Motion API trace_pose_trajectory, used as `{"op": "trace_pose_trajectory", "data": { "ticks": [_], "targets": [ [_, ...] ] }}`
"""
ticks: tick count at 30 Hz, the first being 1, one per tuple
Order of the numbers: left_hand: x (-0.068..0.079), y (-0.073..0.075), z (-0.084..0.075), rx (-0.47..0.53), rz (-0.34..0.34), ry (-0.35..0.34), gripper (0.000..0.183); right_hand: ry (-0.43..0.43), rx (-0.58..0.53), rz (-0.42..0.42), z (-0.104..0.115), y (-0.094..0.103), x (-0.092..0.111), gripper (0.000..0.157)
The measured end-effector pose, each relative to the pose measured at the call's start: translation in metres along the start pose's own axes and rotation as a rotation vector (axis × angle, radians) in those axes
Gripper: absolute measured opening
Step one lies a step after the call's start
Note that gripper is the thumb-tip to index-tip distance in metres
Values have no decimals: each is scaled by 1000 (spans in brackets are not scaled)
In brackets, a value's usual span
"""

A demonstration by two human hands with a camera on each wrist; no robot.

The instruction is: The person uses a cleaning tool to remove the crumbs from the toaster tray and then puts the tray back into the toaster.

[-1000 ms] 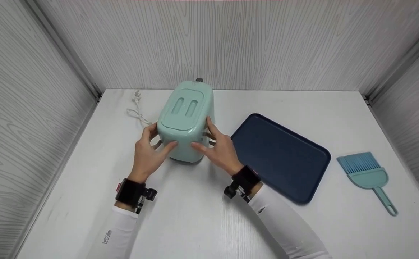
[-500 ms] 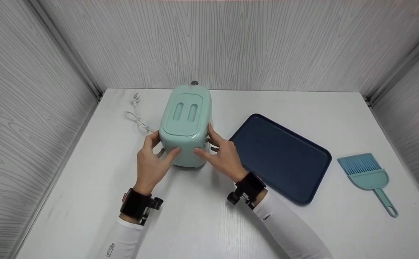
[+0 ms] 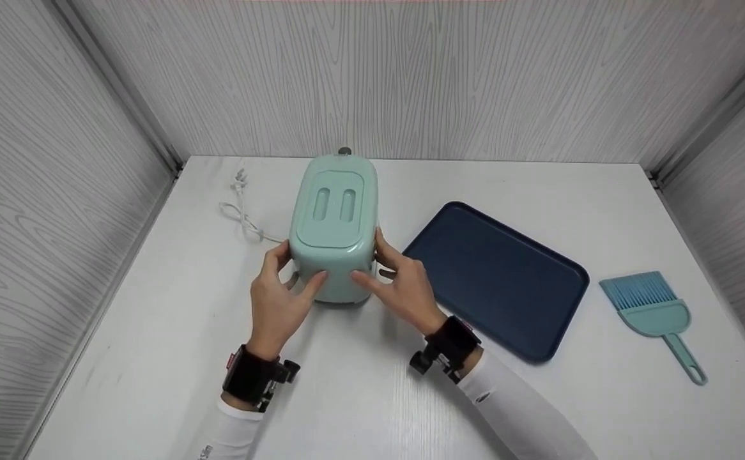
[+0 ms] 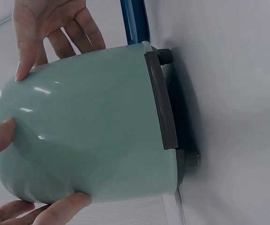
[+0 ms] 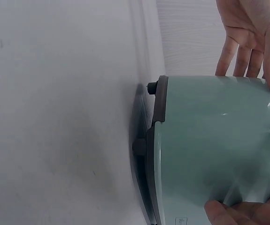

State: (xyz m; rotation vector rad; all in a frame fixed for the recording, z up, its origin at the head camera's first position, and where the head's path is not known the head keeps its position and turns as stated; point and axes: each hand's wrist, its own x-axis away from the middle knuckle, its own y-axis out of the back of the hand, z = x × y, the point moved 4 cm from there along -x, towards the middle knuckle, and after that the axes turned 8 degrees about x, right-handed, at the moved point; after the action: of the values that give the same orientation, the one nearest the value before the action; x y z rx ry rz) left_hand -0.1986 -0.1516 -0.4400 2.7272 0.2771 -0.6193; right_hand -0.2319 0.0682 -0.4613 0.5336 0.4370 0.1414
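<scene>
A mint-green toaster with a lidded top and two long recesses stands between both hands in the head view. My left hand grips its near left corner, thumb on the near face and fingers along the side. Mirroring it, my right hand holds the near right corner the same way. In the left wrist view the dark base strip and small feet face the tabletop, with shadow beneath. The right wrist view shows a foot over a shadowed gap. Finger ends on the far sides are partly hidden.
A white cord with its plug lies left of the toaster. Right of it is a navy tray, close to the right hand and wrist. A teal brush lies farther right. Wood-grain panels enclose the white table.
The toaster has come toward me and its slant has straightened. Both hands have moved with it, keeping their grip. Tray and brush stay where they were.
</scene>
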Motion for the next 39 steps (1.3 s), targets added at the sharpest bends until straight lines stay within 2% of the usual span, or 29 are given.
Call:
{"op": "trace_pose_trajectory", "data": {
  "ticks": [9, 20, 26, 33, 39],
  "targets": [
    [7, -2, -6, 2, 24, -3, 69, -28, -29, -35, 4, 3, 13, 89],
    [18, -5, -12, 27, 23, 8, 68, -47, -38, -65, 4, 4, 26, 86],
    [18, -5, -11, 42, 20, 11, 68, -56, -36, -90, 5, 4, 29, 86],
    [12, -1, -9, 72, 71, 12, 66, -114, -105, -85, 7, 4, 33, 84],
    [9, 9, -7, -5, 92, 8, 66, -222, -226, -76, 2, 2, 40, 69]
  ]
}}
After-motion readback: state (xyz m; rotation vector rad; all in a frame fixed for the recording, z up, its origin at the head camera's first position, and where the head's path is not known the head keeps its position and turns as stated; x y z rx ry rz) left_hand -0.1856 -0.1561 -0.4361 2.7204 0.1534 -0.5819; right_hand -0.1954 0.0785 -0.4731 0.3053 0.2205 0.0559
